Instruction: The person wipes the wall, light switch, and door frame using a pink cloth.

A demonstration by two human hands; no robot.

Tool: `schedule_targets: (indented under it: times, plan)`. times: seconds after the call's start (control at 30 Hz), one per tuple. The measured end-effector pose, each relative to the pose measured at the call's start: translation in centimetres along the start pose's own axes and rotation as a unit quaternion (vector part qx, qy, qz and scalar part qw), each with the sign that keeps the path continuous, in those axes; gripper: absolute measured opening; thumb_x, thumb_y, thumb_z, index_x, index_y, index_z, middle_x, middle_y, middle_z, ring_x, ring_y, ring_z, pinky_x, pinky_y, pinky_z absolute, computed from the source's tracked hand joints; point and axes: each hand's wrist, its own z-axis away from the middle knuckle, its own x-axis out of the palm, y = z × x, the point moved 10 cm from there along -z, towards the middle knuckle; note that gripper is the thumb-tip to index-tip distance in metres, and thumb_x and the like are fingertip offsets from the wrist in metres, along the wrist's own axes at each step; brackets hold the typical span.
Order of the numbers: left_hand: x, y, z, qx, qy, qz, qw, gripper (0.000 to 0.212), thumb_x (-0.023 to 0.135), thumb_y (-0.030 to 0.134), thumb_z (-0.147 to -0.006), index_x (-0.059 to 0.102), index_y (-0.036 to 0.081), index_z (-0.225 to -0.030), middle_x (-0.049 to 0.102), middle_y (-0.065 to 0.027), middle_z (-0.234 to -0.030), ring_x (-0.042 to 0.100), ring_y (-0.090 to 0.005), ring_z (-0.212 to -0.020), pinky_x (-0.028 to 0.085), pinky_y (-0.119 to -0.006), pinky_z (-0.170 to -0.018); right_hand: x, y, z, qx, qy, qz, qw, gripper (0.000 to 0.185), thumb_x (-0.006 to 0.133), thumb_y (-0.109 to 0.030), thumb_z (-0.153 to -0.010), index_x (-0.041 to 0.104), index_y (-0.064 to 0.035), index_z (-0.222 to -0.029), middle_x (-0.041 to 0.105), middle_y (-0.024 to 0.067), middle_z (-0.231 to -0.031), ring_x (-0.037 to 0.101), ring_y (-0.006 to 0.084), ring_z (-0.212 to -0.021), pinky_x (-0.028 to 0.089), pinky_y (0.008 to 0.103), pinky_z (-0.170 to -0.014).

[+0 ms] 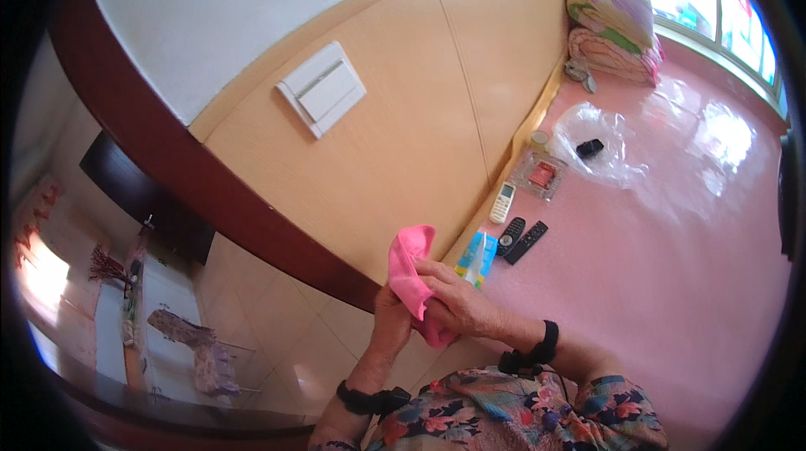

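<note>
A bright pink cloth item point(410, 271), perhaps a sock, is held up in front of my body, near the corner of the wall. My left hand point(389, 324) grips it from the left side and below. From the right, my right hand point(461, 303) has its fingers on the cloth, with part of the pink fabric hanging beneath them. The fabric hides some fingertips of both hands. Just beyond my right hand lies a blue pack of tissues point(480, 257) with a white tissue sticking out.
On the pink surface point(604, 262) lie black remote controls point(531, 242), a white remote point(502, 203), a glass ashtray point(539, 175) with a red pack, and a clear plastic bag point(620, 158) with a black object. Folded bedding point(614, 22) stands by the window. A wall switch point(322, 89) is at upper left.
</note>
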Motion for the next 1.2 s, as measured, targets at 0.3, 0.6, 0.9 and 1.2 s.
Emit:
schedule_targets:
  times: [0.3,0.6,0.9,1.2]
  plan:
    - [-2.0,18.0,4.3,0.509,0.21,-0.597,0.583,0.029,0.058,0.001,-0.078,0.052,0.0,-0.107,0.048,-0.0142,-0.107,0.047,-0.0312,-0.097,0.037,-0.038,-0.085,-10.4,12.7,10.7,0.212,0.175,0.044,0.96,0.033,0.046,0.003,-0.079,0.051,-0.0067,-0.11,0.043,0.0162,-0.121,0.044,0.0318,-0.111,0.038,0.0342,-0.092]
    - [-0.1,12.4,-2.2,0.364,0.115,-0.852,0.358,0.048,0.052,0.016,-0.074,0.045,-0.001,-0.119,0.035,-0.0136,-0.132,0.025,-0.0304,-0.127,0.013,-0.058,-0.101,-22.1,16.4,28.1,0.373,0.177,0.545,0.729,0.028,0.05,-0.005,-0.078,0.052,-0.0062,-0.106,0.041,0.016,-0.124,0.033,0.0313,-0.12,0.023,0.0474,-0.1]
    - [5.0,10.0,-9.2,0.335,0.04,-0.88,0.334,0.057,0.055,0.022,-0.071,0.043,0.001,-0.121,0.035,-0.0139,-0.13,0.021,-0.0282,-0.129,0.01,-0.058,-0.102,-20.6,21.1,35.7,0.46,0.158,0.566,0.666,0.032,0.046,-0.012,-0.082,0.047,-0.0062,-0.114,0.04,0.0154,-0.127,0.029,0.0306,-0.124,0.017,0.0497,-0.102]
    - [14.8,7.4,-20.6,0.372,-0.022,-0.891,0.259,0.053,0.053,0.031,-0.076,0.044,0.006,-0.121,0.031,-0.0111,-0.135,0.014,-0.0241,-0.131,0.008,-0.056,-0.103,-20.7,19.8,35.0,0.464,0.183,0.546,0.673,0.035,0.05,-0.012,-0.08,0.045,-0.007,-0.114,0.041,0.0148,-0.126,0.03,0.0295,-0.124,0.015,0.0486,-0.104]
